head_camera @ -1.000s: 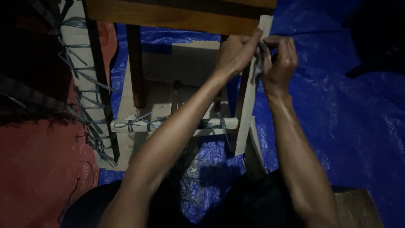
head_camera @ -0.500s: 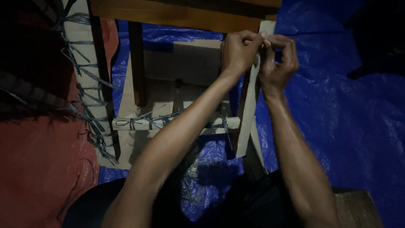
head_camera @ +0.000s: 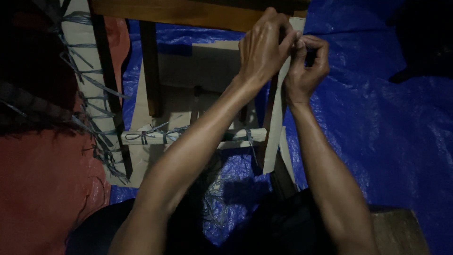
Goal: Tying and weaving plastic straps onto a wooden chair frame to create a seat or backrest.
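Note:
My left hand (head_camera: pixel 263 47) and my right hand (head_camera: pixel 306 66) meet at the top of a pale wooden slat (head_camera: pixel 276 127) of a wooden frame (head_camera: pixel 188 14). Both hands have their fingers pinched together around a thin grey-blue string at the slat's upper end; the string itself is mostly hidden by the fingers. A pale crossbar (head_camera: pixel 155 137) lower down carries several knots of the same string.
A blue tarp (head_camera: pixel 377 123) covers the floor to the right and under the frame. A red sheet (head_camera: pixel 42 189) lies at the left. Loose strands of string (head_camera: pixel 89 94) hang along a dark frame leg at the left. A wooden block (head_camera: pixel 396 231) sits at bottom right.
My left hand has closed over the slat's top beside my right hand, and both have shifted slightly as the fingers work the string.

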